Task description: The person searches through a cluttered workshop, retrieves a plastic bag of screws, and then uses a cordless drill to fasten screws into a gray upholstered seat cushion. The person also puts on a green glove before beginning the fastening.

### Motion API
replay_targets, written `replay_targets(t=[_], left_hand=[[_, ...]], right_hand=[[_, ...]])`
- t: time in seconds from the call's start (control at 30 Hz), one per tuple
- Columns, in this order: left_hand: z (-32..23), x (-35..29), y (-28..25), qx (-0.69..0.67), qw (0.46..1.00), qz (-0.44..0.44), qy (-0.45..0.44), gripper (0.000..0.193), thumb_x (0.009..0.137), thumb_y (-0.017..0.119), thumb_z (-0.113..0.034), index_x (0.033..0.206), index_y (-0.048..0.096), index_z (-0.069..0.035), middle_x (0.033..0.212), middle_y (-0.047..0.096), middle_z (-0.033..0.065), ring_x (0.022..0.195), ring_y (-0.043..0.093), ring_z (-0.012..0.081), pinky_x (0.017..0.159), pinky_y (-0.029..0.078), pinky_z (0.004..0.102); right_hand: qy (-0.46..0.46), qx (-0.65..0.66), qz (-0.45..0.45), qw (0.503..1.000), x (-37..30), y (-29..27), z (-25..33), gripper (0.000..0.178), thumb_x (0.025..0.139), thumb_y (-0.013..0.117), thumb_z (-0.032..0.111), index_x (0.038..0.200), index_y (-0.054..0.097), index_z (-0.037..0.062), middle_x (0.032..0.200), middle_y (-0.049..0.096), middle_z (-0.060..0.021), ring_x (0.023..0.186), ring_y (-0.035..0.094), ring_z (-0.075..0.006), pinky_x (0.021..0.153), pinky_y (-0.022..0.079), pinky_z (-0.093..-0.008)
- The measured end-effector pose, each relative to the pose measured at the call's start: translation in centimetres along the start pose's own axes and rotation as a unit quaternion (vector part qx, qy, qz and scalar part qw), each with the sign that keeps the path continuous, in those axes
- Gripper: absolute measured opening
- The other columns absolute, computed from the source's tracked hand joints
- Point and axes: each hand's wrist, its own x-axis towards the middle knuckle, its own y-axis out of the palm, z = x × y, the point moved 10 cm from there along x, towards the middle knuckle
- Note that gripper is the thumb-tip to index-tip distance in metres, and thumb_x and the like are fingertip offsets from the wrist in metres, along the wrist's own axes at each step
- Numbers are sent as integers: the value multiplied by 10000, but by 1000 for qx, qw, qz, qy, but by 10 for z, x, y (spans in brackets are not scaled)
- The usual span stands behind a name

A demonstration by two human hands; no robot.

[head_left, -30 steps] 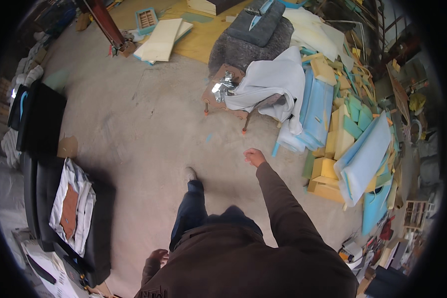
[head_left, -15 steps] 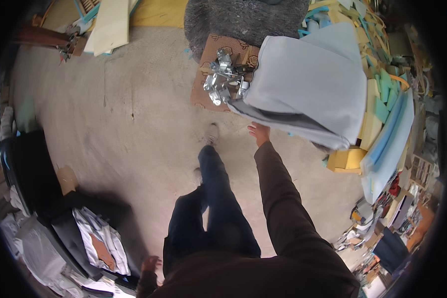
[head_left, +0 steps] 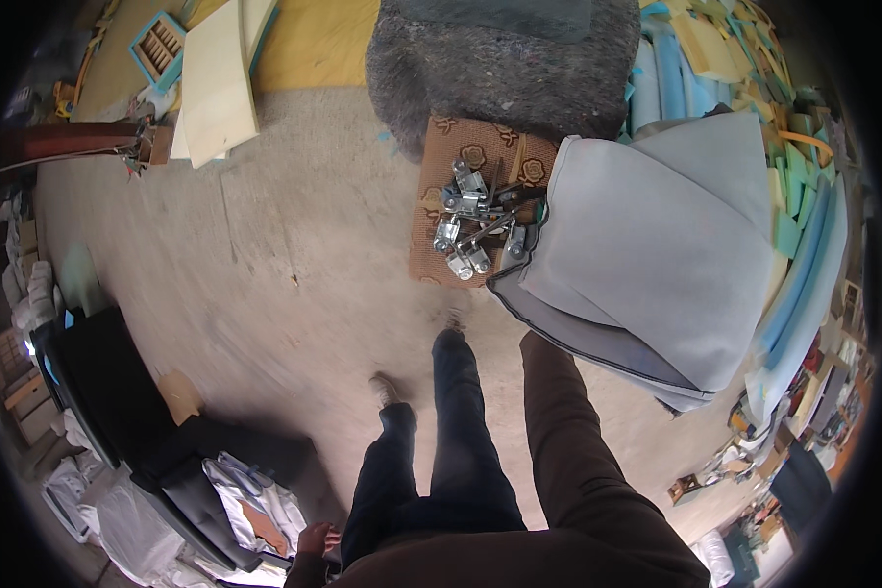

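A light grey fabric cover with a black zipper edge [head_left: 657, 235] lies to the right ahead of me. My right forearm [head_left: 554, 392] reaches under its near side, and the cover hides my right hand. Left of it, several shiny metal brackets [head_left: 470, 211] lie heaped on a brown floral-patterned cushion [head_left: 436, 260]. My left hand [head_left: 318, 539] hangs low beside my left leg. Its fingers are apart and hold nothing, next to black upholstered furniture [head_left: 255, 441].
A shaggy grey bundle [head_left: 500, 88] sits beyond the cushion. Foam offcuts and blue sheets [head_left: 808, 284] pile up on the right. Cream foam boards [head_left: 220, 98] lean at the far left. A black panel [head_left: 103, 377] stands to the left. Concrete floor [head_left: 265, 265] lies between.
I have stepped forward, and the cover, brackets and cushion appear nearer. My right hand, visible beside the cover's near edge before, is now hidden beneath it. The left hand stays low.
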Motion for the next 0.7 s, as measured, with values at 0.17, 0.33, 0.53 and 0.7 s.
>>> replay_targets(t=[0.17, 0.33, 0.53, 0.7], left_hand=[[-29, 13, -35, 3, 999, 34, 29, 359, 1086, 650, -336, 1246, 729, -25, 1033, 823, 131, 859, 809, 228, 683, 590, 333], [-86, 57, -85, 18, 985, 24, 170, 323, 1089, 667, -309, 1188, 742, -11, 939, 789, 121, 843, 806, 227, 687, 640, 353], [-336, 48, -113, 147, 869, -23, 472, 311, 1092, 679, -289, 1054, 783, 2, 972, 794, 82, 872, 740, 174, 804, 610, 350], [-501, -112, -73, 120, 709, 120, 684, 194, 1098, 702, -177, 1131, 792, -8, 1052, 795, 152, 1013, 771, 268, 920, 593, 374]], right_hand=[[-35, 5, -23, 999, 16, -34, -18, 236, 1024, 749, 236, 1209, 764, 91, 1064, 771, -37, 973, 805, -209, 754, 584, -364], [-43, -180, 23, 982, -45, -118, -18, 208, 1007, 761, 230, 1124, 789, 60, 1021, 791, -52, 952, 805, -212, 740, 588, -350], [-220, -360, 143, 896, -238, -111, 88, 194, 929, 778, 181, 928, 851, 1, 927, 836, -122, 862, 787, -210, 785, 600, -338], [-205, -239, 112, 943, -387, -50, 165, 212, 952, 784, 195, 970, 851, -6, 937, 826, -102, 838, 750, -171, 792, 579, -364]])
